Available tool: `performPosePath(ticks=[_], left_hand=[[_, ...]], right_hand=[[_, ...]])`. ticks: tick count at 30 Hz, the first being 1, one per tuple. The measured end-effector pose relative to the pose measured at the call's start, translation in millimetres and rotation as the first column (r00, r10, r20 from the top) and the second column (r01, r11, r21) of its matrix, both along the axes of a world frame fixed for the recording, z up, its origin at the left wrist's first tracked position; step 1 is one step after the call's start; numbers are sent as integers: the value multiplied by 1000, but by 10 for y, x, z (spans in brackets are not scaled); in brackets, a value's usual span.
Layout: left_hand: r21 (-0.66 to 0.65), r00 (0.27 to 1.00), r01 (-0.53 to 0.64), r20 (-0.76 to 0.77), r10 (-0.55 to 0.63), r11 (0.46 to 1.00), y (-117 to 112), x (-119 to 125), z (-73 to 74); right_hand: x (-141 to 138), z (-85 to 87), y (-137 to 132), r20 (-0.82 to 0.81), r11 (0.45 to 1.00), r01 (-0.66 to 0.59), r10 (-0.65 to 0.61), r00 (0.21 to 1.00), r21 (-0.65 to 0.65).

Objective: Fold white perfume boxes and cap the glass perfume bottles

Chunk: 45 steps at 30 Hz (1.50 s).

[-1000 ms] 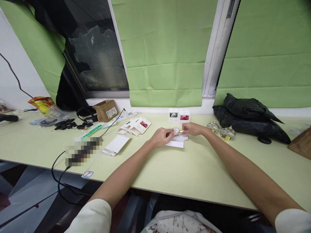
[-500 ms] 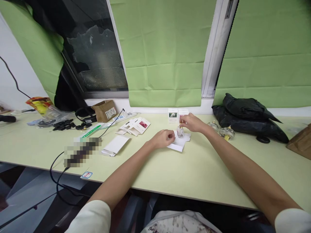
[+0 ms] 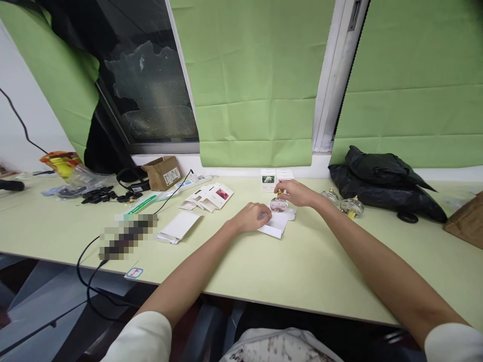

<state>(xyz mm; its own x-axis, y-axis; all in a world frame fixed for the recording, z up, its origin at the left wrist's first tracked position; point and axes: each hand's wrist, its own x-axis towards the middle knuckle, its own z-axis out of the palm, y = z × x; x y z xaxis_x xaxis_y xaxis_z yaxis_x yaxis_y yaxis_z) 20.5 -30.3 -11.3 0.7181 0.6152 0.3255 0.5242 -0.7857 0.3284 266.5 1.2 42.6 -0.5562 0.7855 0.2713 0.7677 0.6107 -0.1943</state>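
My right hand point(image 3: 296, 192) pinches the gold neck of a round, clear glass perfume bottle point(image 3: 278, 205), which is upright over a white paper insert point(image 3: 274, 225). My left hand point(image 3: 252, 217) rests at the insert's left edge with its fingers curled; whether they grip the paper is partly hidden. Behind the bottle stand small white boxes point(image 3: 268, 181) with flower pictures, partly covered by my right hand. To the right are more glass bottles with gold tops, the nearer one point(image 3: 352, 206) lying close to my right forearm.
Flattened white cartons point(image 3: 209, 196) and a folded white carton point(image 3: 180, 226) lie left of my hands. A brown cardboard box point(image 3: 162, 172), black parts point(image 3: 100, 194) and cables are farther left. Black plastic bags point(image 3: 381, 181) and a brown box point(image 3: 466, 221) occupy the right side.
The bottle has turned in my right hand, so its broad round face now shows instead of its narrow side. My left hand has barely moved at the white insert.
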Motion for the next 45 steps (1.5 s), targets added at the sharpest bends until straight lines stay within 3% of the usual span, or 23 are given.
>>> performPosePath(ticks=[12,16,22,24,31,33,36,39,41,43,45], left_hand=[[42,995,-47,-81,51,998,22,-39,31],[137,963,-175,-182,198,975,51,-78,53],[271,833,-421,-262,487,866,128,-135,20],[271,832,-424,-261,490,864,135,-146,11],[201,915,-280,-241,325,939,155,-130,-15],[176,925,-301,-183,332,937,165,-126,-14],[93,915,-404,31,403,910,168,-124,16],[-62,808,-490,342,479,870,180,-112,69],[-240,677,-431,552,487,870,203,-92,102],[-433,528,-229,697,485,872,230,-70,125],[-569,424,22,750,508,822,246,-50,138]], right_hand=[[109,191,-81,83,994,86,-81,993,-60],[209,276,-98,156,985,166,-155,976,-58],[316,317,-94,262,962,262,-232,937,-83],[344,315,-85,270,958,270,-235,934,-98],[385,301,-74,250,952,279,-243,937,-122],[379,306,-82,247,951,281,-243,938,-132],[352,344,-115,194,959,268,-247,949,-90],[294,419,-183,29,977,212,-211,977,-36],[243,461,-234,-79,984,155,-162,984,-82],[193,469,-269,-141,981,108,-131,981,-163],[151,437,-274,-180,973,65,-106,978,-224]])
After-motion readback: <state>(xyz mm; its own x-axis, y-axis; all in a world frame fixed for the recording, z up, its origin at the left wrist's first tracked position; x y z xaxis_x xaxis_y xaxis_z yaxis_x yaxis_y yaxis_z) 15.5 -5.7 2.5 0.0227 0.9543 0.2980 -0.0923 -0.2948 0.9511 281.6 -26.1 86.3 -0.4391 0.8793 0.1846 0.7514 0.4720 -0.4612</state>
